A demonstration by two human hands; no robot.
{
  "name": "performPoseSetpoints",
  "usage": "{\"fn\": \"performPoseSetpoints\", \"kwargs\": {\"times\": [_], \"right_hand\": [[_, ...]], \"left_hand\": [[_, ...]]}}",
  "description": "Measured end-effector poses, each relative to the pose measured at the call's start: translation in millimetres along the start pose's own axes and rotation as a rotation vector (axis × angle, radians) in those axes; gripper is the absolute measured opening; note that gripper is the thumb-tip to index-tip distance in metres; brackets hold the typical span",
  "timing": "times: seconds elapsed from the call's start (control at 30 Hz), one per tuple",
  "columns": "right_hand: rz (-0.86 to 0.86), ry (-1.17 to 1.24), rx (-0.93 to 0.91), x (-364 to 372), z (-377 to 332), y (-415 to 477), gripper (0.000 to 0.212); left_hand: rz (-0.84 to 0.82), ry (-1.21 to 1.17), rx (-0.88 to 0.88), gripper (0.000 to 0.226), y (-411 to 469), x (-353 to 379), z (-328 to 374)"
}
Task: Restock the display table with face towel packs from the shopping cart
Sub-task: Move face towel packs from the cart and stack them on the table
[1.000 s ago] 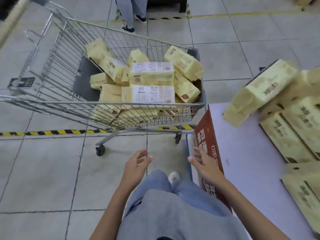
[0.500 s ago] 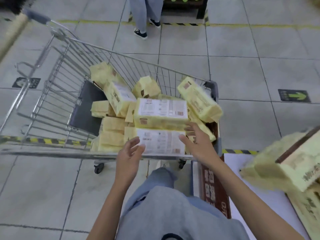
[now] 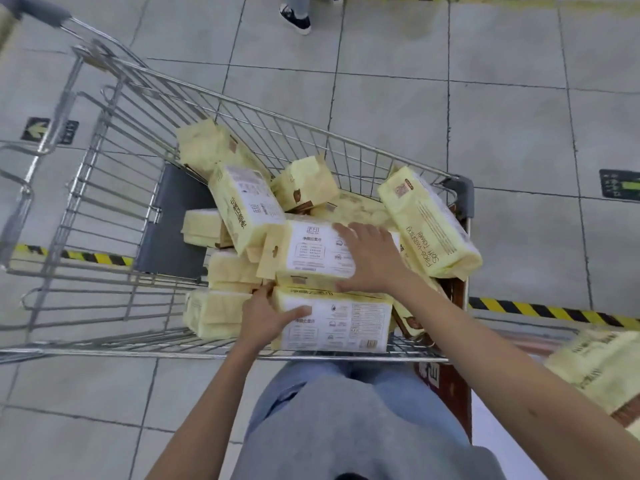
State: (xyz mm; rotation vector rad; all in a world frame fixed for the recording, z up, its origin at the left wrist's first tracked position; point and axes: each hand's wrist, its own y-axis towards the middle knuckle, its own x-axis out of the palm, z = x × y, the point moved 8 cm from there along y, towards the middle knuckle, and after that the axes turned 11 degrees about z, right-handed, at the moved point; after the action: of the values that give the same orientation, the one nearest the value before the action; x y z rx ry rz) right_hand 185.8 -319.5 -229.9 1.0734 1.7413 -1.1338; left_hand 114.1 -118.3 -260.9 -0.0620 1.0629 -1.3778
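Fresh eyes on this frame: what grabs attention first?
A wire shopping cart fills the centre, heaped with yellow face towel packs. At its near edge the left hand grips the near pack by its end, while the right hand rests spread on the upper pack just behind it.

Wire shopping cart (image 3: 104,188): chrome, dark flap on its base. Right end heaped with pale-yellow face towel packs (image 3: 242,216), soft oblong, jumbled at all angles.

2 lie label-up:
- near pack (image 3: 346,323) against the near wall, left end gripped by left hand (image 3: 263,317)
- upper pack (image 3: 304,251) just behind, under flat right hand (image 3: 370,258)

Blurred stocked packs (image 3: 595,368) on worktop (image 3: 485,424), far right.
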Motion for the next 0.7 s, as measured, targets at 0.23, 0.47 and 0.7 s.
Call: {"fn": "performPoseSetpoints", "kwargs": {"times": [0.23, 0.47, 0.7], "right_hand": [[0.027, -0.065, -0.015, 6, 4, 4, 0.113], [0.067, -0.045, -0.027, 7, 6, 5, 0.114], [0.06, -0.022, -0.035, 6, 6, 6, 0.113]], "left_hand": [[-0.032, 0.25, 0.06, 0.114, 6, 10, 4], [-0.032, 0.346, 0.002, 0.121, 4, 13, 5], [-0.103, 0.234, -0.093, 0.116, 2, 18, 1]]}}
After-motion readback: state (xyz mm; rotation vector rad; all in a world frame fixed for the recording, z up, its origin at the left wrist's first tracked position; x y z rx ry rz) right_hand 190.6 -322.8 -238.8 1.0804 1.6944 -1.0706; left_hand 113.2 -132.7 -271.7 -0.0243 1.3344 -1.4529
